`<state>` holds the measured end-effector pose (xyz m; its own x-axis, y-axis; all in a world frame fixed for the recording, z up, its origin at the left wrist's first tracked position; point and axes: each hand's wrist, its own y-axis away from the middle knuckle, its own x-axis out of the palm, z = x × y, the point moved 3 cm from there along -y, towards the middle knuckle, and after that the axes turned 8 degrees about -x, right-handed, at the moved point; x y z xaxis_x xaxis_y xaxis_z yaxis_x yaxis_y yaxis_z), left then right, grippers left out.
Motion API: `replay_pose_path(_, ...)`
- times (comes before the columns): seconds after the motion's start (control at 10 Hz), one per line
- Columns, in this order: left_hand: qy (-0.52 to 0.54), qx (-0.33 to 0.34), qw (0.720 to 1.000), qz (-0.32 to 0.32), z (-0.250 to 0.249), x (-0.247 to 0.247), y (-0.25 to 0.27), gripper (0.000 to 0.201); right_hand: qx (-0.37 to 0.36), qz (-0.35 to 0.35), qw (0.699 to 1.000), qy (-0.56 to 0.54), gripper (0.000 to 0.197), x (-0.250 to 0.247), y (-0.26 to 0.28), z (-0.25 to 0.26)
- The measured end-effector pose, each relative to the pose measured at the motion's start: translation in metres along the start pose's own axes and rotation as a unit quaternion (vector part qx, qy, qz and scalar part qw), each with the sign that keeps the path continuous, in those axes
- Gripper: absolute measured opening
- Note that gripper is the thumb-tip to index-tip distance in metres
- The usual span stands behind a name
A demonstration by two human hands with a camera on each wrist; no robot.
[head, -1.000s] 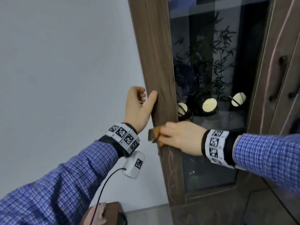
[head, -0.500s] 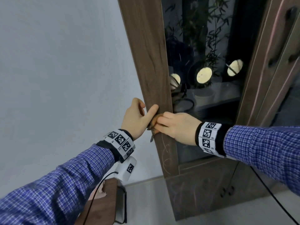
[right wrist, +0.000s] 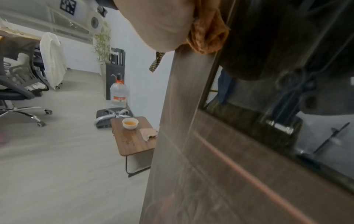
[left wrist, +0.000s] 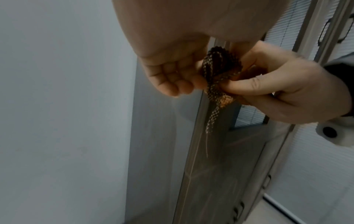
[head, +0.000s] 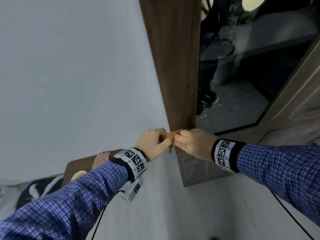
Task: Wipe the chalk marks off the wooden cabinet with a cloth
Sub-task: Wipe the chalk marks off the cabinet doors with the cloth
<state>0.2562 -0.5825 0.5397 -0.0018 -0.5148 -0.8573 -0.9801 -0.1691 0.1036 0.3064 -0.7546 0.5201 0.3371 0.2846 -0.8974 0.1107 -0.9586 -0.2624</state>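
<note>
Against the cabinet (head: 174,66), both hands are gripping the cloth (left wrist: 218,71): left hand (head: 152,144) fingers (left wrist: 172,78) curling beside it, right hand (head: 194,144) pinching it.

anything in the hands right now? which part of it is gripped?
Both hold the cloth. The right hand pinches its bunched middle between thumb and fingers; the left hand curls round its left edge. A checked tail hangs free below, against the cabinet.

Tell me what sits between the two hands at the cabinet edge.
The cloth: left hand and right hand both pinch it against the cabinet. Clearest in the left wrist view.
</note>
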Motion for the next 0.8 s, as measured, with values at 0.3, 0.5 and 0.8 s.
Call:
replay_pose_path(0.3,-0.129,-0.037,0.985,0.111,0.023,0.067,-0.01,0.026,0.058,0.064,0.994,-0.072,0.012,0.089,0.033,0.032)
replay_pose_path(0.5,-0.003,-0.087,0.996,0.03,0.012,0.035,-0.019,0.046,0.445,0.032,0.817,-0.366,0.036,0.111,0.068,0.064)
replay_pose_path(0.8,-0.178,-0.033,0.982,0.049,-0.016,0.015,-0.038,0.074,0.604,-0.357,-0.156,-0.695,0.03,0.068,0.004,0.051)
